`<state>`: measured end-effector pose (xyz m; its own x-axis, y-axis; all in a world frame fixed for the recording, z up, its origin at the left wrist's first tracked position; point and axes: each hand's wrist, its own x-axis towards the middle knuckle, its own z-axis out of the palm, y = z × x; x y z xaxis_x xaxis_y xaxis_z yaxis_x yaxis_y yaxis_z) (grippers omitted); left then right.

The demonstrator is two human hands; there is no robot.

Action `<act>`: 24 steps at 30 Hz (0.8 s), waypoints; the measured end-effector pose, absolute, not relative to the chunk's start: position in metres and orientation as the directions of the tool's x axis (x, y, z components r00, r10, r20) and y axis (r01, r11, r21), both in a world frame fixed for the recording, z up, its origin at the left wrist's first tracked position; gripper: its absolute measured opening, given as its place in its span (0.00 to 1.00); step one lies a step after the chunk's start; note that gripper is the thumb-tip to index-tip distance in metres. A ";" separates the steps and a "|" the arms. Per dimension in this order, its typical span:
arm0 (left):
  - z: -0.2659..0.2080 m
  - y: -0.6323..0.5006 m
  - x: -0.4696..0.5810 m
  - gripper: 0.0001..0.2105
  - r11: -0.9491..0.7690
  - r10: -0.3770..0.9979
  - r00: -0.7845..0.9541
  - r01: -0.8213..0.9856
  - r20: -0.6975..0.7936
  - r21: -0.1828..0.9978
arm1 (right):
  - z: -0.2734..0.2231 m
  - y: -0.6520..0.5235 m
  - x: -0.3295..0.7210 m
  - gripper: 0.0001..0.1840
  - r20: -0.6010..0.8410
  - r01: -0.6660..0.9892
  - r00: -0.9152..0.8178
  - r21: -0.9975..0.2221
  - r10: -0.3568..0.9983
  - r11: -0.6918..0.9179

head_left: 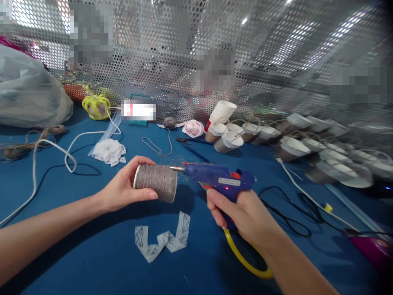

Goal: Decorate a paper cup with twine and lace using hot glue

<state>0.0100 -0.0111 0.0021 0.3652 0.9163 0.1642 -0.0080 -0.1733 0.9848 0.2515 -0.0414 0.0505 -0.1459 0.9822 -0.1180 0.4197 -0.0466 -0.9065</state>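
My left hand [127, 182] is closed around a paper cup [155, 182] wrapped in grey-brown twine, lying on its side above the table. In my right hand [235, 207] is a blue glue gun [211, 174] with a small red light lit. Its metal nozzle points left and meets the upper edge of the cup near one end; whether glue is coming out I cannot tell. A yellow stick or tube [245, 262] curves down below my right hand. Nearer to me, a folded strip of white lace [167, 241] lies on the blue table [101, 266].
Several twine-wrapped cups [229, 141] with handles stand at the back right, beside stacked white cups [224, 110]. Pliers [193, 149], a pink ribbon roll [193, 128], a lace roll [109, 151] and a white cable [35, 172] lie about. Perforated metal sheeting [172, 53] rises behind.
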 end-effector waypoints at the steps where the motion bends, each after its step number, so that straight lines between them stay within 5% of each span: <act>1: 0.002 -0.011 0.010 0.24 -0.152 0.922 0.358 -0.011 0.146 0.988 | 0.052 -0.043 0.250 0.17 -0.112 0.434 -0.147 -0.900 0.983 -0.038; 12: 0.000 -0.009 0.014 0.22 0.048 0.935 0.354 -0.167 0.015 0.985 | 0.056 -0.047 0.252 0.19 -0.148 0.528 -0.228 -0.849 0.962 -0.005; 24: 0.002 -0.011 0.012 0.24 -0.091 0.921 0.374 -0.062 0.108 0.994 | 0.050 -0.040 0.255 0.18 -0.145 0.444 -0.163 -0.894 0.976 -0.059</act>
<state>0.0115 -0.0111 0.0020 0.3737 0.9213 0.1077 -0.0625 -0.0909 0.9939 0.2545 -0.0405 0.0499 -0.1633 0.9758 -0.1451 0.4440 -0.0587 -0.8941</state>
